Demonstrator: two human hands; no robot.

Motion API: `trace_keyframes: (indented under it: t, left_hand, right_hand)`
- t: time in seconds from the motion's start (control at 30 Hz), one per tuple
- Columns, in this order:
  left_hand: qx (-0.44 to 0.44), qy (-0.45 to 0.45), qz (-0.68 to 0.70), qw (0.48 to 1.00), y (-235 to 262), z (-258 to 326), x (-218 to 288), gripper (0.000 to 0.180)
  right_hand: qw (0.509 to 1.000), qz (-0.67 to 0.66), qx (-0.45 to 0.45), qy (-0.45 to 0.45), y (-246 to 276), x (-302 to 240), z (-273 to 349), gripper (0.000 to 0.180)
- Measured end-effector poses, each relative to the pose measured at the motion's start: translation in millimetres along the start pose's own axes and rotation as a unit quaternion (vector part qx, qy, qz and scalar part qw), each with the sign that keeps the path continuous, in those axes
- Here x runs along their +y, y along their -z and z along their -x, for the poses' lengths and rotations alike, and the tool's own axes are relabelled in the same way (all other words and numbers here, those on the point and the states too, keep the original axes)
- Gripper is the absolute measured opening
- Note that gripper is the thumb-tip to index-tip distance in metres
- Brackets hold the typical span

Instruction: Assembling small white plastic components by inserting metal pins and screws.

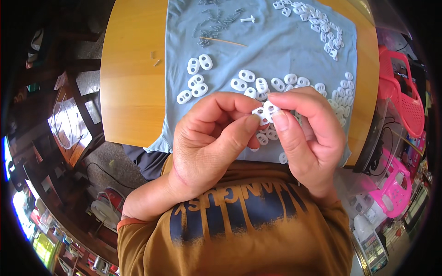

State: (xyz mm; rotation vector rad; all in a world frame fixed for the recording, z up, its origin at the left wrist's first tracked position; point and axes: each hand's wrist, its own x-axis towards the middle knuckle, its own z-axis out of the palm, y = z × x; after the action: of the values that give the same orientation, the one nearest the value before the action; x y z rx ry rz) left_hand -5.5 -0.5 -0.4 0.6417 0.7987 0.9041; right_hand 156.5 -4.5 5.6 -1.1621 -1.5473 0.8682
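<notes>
My left hand (209, 138) pinches a small white plastic cord-lock part with holes (261, 117) between thumb and forefinger. Against it, my right hand (313, 133) holds a second white cord-lock part (270, 107) between its thumb and fingertips. The two parts touch above the near part of the cloth, and the fingers hide some of both. Just beyond my hands lie several white oval two-hole cord-lock pieces (247, 76), with more partly covered beneath my fingers. To the left is a small group of similar ovals (193, 66).
A light blue cloth (267, 46) covers most of the wooden table (133, 69). On it are small metal springs (221, 23), a thin stick (225, 41), a white T-shaped piece (247, 19) and a far-right pile of white parts (322, 27). Pink plastic chairs (407, 96) stand at the right.
</notes>
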Motion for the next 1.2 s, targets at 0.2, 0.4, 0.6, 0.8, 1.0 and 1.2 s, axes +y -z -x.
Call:
trace_keyframes:
  t: [0.2,0.4,0.6,0.8,1.0,1.2]
  left_hand:
    - [0.023,-0.006,-0.023,0.999,-1,0,3,0.015]
    - [0.03,-0.025,-0.023,0.999,-2,0,1,0.015]
    - [0.019,-0.08,-0.12,0.989,2,2,-1,0.015]
    - [0.018,-0.099,-0.108,0.989,5,1,-3,0.016]
    - [-0.01,-0.047,-0.044,0.998,6,1,-2,0.017]
    - [-0.013,-0.015,-0.022,1.0,6,0,-1,0.019]
  right_hand:
    - [0.999,0.018,0.033,-0.005,1,0,0,0.017]
    - [0.999,-0.008,0.034,0.002,-1,4,1,0.016]
    - [0.994,-0.039,0.037,-0.093,1,-8,1,0.016]
    - [0.991,-0.056,0.043,-0.11,0,-9,3,0.017]
    - [0.986,-0.112,0.03,-0.116,1,-6,4,0.017]
    - [0.947,-0.245,0.047,-0.202,-1,-7,7,0.017]
